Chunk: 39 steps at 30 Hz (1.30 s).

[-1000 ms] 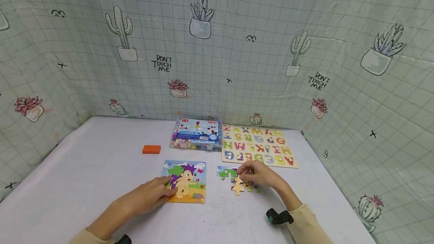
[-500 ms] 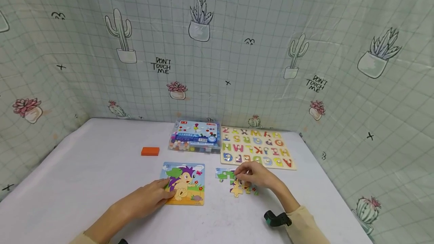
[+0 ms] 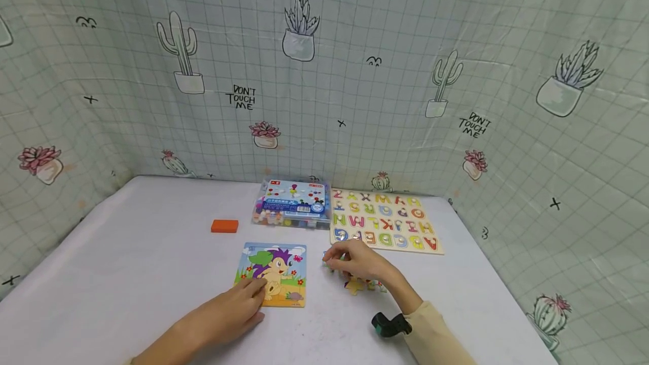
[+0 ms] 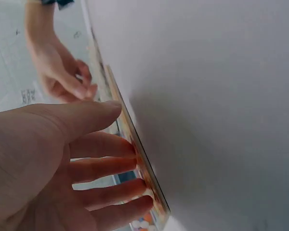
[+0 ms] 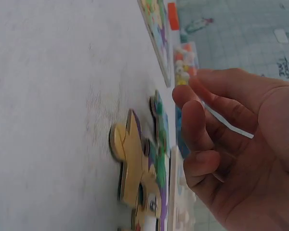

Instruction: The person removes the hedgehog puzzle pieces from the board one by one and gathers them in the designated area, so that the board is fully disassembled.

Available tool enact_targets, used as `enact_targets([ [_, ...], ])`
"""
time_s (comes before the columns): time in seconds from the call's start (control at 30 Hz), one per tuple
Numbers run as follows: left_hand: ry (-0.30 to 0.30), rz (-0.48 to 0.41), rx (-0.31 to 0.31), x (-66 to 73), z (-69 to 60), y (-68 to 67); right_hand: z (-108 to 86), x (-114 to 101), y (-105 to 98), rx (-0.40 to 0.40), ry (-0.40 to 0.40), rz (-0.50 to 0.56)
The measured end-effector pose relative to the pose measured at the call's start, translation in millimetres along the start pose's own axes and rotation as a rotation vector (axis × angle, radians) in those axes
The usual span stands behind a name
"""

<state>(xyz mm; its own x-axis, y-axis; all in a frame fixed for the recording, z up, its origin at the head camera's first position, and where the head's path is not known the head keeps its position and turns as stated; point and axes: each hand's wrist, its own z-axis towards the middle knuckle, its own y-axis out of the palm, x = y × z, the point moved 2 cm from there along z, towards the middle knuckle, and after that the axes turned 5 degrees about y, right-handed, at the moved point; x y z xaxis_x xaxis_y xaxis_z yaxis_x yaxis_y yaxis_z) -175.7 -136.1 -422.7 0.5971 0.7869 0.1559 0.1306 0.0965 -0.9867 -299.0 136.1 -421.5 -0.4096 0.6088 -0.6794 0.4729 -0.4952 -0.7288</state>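
A square puzzle board (image 3: 280, 266) with a purple-haired hedgehog picture lies flat on the table. My left hand (image 3: 234, 311) rests on its lower left part, fingers stretched out; the left wrist view shows the fingertips at the board's edge (image 4: 159, 192). Right of the board lie loose jigsaw pieces (image 3: 354, 285), among them a cream-coloured piece (image 5: 131, 166). Above them hovers my right hand (image 3: 357, 259), which covers several pieces in the head view. Its fingers bend loosely, with nothing visible between them in the right wrist view.
An alphabet board (image 3: 377, 221) lies at the back right. Beside it stands a clear plastic box (image 3: 294, 201) of small coloured parts. An orange block (image 3: 225, 226) is at the back left. A patterned cloth (image 3: 324, 72) hangs behind the table.
My right hand has moved left over the jigsaw pieces, towards the board. The left hand has slid down a little, uncovering more of the board's left side.
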Motion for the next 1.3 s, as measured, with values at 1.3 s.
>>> enact_targets([
  [1.3, 0.032, -0.062, -0.148, 18.7, 0.8, 5.9, 83.1, -72, 77, -0.034, 0.033, -0.053],
])
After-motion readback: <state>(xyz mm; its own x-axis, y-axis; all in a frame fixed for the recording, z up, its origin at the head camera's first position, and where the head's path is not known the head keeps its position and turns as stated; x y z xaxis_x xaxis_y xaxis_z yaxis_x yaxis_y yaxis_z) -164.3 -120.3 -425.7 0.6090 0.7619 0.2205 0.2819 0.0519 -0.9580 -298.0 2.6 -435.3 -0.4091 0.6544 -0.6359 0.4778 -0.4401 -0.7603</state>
